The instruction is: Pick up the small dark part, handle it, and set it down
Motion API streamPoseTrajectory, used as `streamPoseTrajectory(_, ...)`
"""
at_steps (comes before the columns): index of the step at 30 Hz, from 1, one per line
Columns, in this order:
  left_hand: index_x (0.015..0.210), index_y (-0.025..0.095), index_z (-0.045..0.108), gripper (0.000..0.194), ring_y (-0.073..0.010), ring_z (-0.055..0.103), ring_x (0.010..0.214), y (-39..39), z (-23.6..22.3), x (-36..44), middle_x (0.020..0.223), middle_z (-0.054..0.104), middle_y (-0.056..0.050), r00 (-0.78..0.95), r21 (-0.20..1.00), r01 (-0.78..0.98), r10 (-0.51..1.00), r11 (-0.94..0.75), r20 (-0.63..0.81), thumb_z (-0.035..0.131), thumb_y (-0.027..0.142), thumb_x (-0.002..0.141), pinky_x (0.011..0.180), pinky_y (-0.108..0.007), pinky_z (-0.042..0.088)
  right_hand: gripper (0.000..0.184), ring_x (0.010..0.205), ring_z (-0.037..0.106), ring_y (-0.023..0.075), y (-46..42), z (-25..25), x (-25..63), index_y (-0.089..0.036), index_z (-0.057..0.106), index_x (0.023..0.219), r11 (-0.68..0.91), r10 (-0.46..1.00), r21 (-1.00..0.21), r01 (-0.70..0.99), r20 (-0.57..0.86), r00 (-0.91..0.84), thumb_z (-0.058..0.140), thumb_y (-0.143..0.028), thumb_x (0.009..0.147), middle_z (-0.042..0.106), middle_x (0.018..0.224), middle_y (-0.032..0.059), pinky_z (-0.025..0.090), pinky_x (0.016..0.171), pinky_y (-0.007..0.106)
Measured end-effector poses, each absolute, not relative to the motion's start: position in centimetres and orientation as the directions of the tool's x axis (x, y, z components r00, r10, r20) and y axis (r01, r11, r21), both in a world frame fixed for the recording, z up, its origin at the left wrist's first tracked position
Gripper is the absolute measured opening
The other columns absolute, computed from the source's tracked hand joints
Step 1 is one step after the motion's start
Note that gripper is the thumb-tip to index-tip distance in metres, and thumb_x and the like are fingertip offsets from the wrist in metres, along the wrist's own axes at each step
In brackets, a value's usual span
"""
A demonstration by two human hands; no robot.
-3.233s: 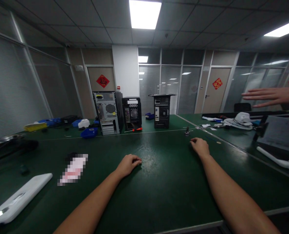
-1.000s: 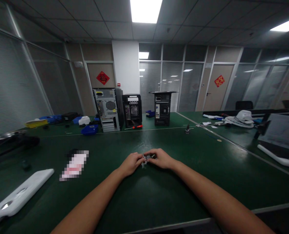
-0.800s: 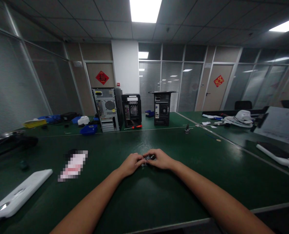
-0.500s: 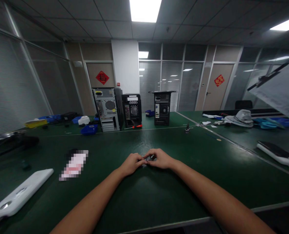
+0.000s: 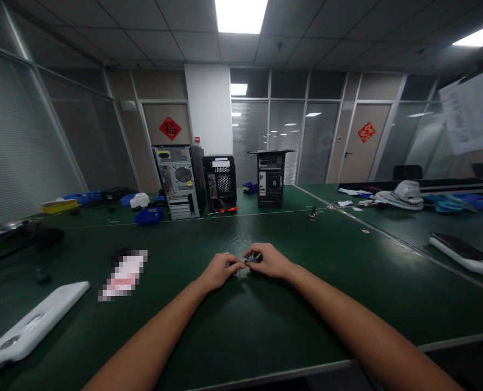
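Note:
Over the middle of the green table, my right hand curls its thumb and fingers around a small dark grey metallic part. Its exact kind is too small to tell. My left hand is closed too, thumb and fingertips pinched together at the left side of that part. Whatever sits between the left fingertips is mostly hidden. The two hands nearly meet, low over the tabletop. A small upright metal piece stands farther off to the right.
Three computer cases stand at the back, with a red-handled screwdriver before them. A blue bin is left of them. White devices lie at the left and right. A white cap rests at the back right.
The hands have shifted slightly up, and the left fingertips have drawn a little apart from the right ones, showing more of the part. The hanging paper at upper right has swung.

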State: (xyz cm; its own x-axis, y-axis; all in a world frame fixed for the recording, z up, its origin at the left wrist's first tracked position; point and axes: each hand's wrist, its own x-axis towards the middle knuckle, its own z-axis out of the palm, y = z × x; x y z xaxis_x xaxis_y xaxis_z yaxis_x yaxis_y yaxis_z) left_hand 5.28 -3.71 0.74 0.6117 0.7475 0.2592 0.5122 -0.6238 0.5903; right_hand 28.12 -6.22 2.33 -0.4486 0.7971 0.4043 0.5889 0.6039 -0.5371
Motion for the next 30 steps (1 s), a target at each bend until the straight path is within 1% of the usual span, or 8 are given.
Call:
streamPoseTrajectory(3, 0.102, 0.02, 0.08, 0.038, -0.0211, 0.066, 0.093, -3.5, 0.8, 5.0, 0.098, 0.077, -0.005, 0.593, 0.584, 0.533, 0.763, -0.612, 0.258, 0.057, 0.048, 0.093, 0.084, -0.026, 0.046, 0.019, 0.083, 0.065, 0.016, -5.0, 2.4, 30.2, -0.019, 0.074, 0.098, 0.566, 0.817, -0.501, 0.654, 0.444, -0.367, 0.07, -0.023, 0.079, 0.073, 0.096, 0.0048, 0.05, 0.077, 0.028)
streamPoseTrajectory(6, 0.102, 0.019, 0.08, 0.037, -0.0217, 0.067, 0.097, -3.2, 0.9, 4.5, 0.102, 0.078, -0.005, 0.576, 0.573, 0.556, 0.776, -0.602, 0.255, 0.057, 0.047, 0.092, 0.087, -0.026, 0.046, 0.019, 0.089, 0.066, 0.0175, -3.5, 2.4, 33.9, -0.018, 0.074, 0.097, 0.456, 0.854, -0.485, 0.746, 0.474, -0.214, 0.066, -0.019, 0.08, 0.072, 0.099, 0.0062, 0.05, 0.083, 0.029)
streamPoseTrajectory(9, 0.102, 0.02, 0.08, 0.037, -0.0222, 0.068, 0.099, -2.8, 0.9, 4.0, 0.105, 0.078, -0.005, 0.553, 0.566, 0.582, 0.794, -0.584, 0.252, 0.056, 0.046, 0.092, 0.088, -0.026, 0.046, 0.019, 0.095, 0.067, 0.0189, -2.5, 2.4, 38.8, -0.017, 0.075, 0.097, 0.266, 0.897, -0.439, 0.858, 0.44, -0.053, 0.063, -0.02, 0.083, 0.072, 0.103, 0.0082, 0.049, 0.089, 0.029)
streamPoseTrajectory(12, 0.103, 0.02, 0.079, 0.036, -0.0224, 0.069, 0.1, -2.5, 0.9, 3.5, 0.108, 0.078, -0.004, 0.535, 0.569, 0.592, 0.806, -0.571, 0.252, 0.056, 0.045, 0.092, 0.089, -0.026, 0.046, 0.023, 0.102, 0.066, 0.0222, -2.3, 2.2, 44.0, -0.017, 0.074, 0.103, 0.01, 0.896, -0.32, 0.947, 0.424, 0.134, 0.061, -0.021, 0.085, 0.071, 0.11, 0.0104, 0.048, 0.092, 0.031)
streamPoseTrajectory(15, 0.103, 0.02, 0.079, 0.036, -0.0224, 0.069, 0.101, -2.3, 0.7, 3.2, 0.108, 0.078, -0.004, 0.529, 0.567, 0.595, 0.809, -0.569, 0.256, 0.056, 0.045, 0.092, 0.089, -0.026, 0.047, 0.027, 0.104, 0.066, 0.0248, -2.5, 1.8, 48.3, -0.017, 0.073, 0.108, -0.209, 0.869, -0.245, 0.947, 0.397, 0.295, 0.058, -0.025, 0.087, 0.071, 0.114, 0.0119, 0.049, 0.089, 0.033)
streamPoseTrajectory(19, 0.104, 0.019, 0.079, 0.037, -0.0222, 0.069, 0.101, -2.0, 0.3, 3.1, 0.108, 0.078, -0.004, 0.539, 0.563, 0.592, 0.803, -0.577, 0.255, 0.056, 0.046, 0.093, 0.088, -0.025, 0.047, 0.03, 0.101, 0.068, 0.0276, -2.7, 0.9, 51.4, -0.022, 0.073, 0.111, -0.407, 0.818, -0.233, 0.883, 0.338, 0.466, 0.056, -0.031, 0.089, 0.072, 0.111, 0.0121, 0.051, 0.084, 0.036)
streamPoseTrajectory(23, 0.105, 0.02, 0.079, 0.037, -0.0223, 0.069, 0.102, -2.0, 0.1, 3.1, 0.109, 0.078, -0.004, 0.541, 0.558, 0.596, 0.802, -0.577, 0.252, 0.055, 0.046, 0.093, 0.089, -0.025, 0.048, 0.031, 0.1, 0.069, 0.0294, -2.5, 0.4, 52.2, -0.024, 0.073, 0.113, -0.493, 0.766, -0.261, 0.83, 0.323, 0.557, 0.055, -0.032, 0.089, 0.073, 0.109, 0.0138, 0.051, 0.082, 0.038)
streamPoseTrajectory(30, 0.104, 0.021, 0.079, 0.034, -0.0228, 0.07, 0.102, -2.0, 0.1, 3.1, 0.109, 0.078, -0.004, 0.529, 0.559, 0.608, 0.812, -0.564, 0.245, 0.055, 0.043, 0.093, 0.091, -0.026, 0.048, 0.036, 0.105, 0.068, 0.0304, -2.1, 0.3, 52.5, -0.019, 0.066, 0.123, -0.463, 0.751, -0.321, 0.826, 0.354, 0.558, 0.049, -0.032, 0.095, 0.072, 0.108, 0.0189, 0.05, 0.087, 0.039)
